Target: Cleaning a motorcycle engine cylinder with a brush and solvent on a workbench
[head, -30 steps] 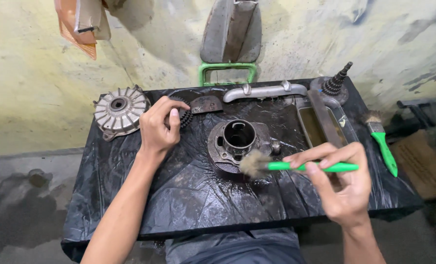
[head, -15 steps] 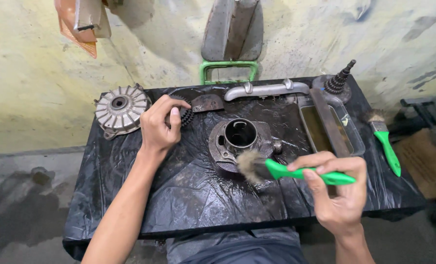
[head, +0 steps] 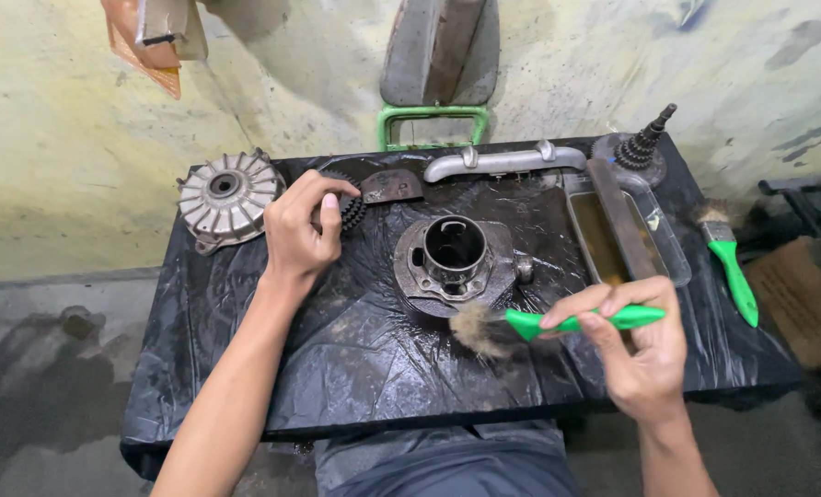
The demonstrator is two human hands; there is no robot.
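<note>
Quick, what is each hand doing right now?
Left hand: closed on the small dark toothed gear.
Right hand: closed around the green-handled bristle brush.

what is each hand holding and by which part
Right hand grips the green-handled bristle brush by its handle. Left hand fingers rest on a dark toothed metal gear; a firm hold cannot be told.

Finned metal hub [head: 226,193], bent pipe [head: 503,162], spare green-handled brush [head: 729,258], oily tray [head: 624,228]
</note>
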